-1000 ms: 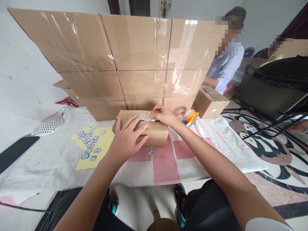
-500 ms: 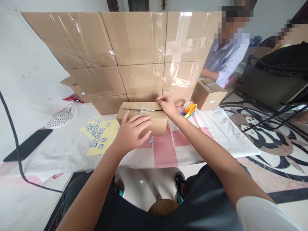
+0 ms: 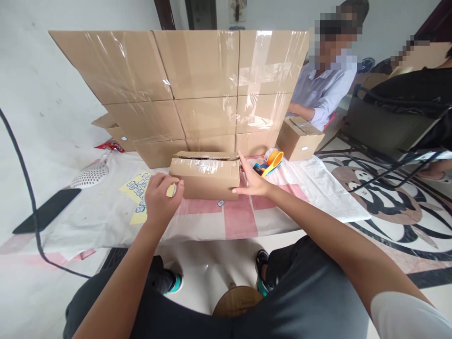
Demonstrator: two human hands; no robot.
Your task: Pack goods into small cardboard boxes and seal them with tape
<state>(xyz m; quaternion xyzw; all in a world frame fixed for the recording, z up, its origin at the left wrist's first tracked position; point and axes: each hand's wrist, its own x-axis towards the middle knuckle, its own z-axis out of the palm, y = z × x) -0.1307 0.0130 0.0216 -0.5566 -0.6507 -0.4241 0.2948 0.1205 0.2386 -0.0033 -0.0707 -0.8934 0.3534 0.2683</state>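
Observation:
A small cardboard box (image 3: 208, 182) lies on the cloth in front of me. Shiny clear tape covers part of its top, and a gap shows along the top flap. My right hand (image 3: 253, 180) grips the box's right end, thumb on the front face and fingers at the far top corner. At the front left corner is my left hand (image 3: 163, 194), its fingers curled and thumb and forefinger close together; whatever they pinch, if anything, is too small to make out. A small blue-edged sticker (image 3: 221, 203) lies just before the box.
A wall of stacked, taped boxes (image 3: 205, 66) rises behind. To the right are an orange tape dispenser (image 3: 272, 162) and another box (image 3: 300, 141). Leftward lie yellow sticker sheets (image 3: 136, 188), a white perforated scoop (image 3: 91, 174) and a black flat object (image 3: 47, 211). A person (image 3: 325, 84) sits behind.
My left hand has moved from over the box's front to its left corner, and its fingers have curled. My right hand has slid from the top onto the right end.

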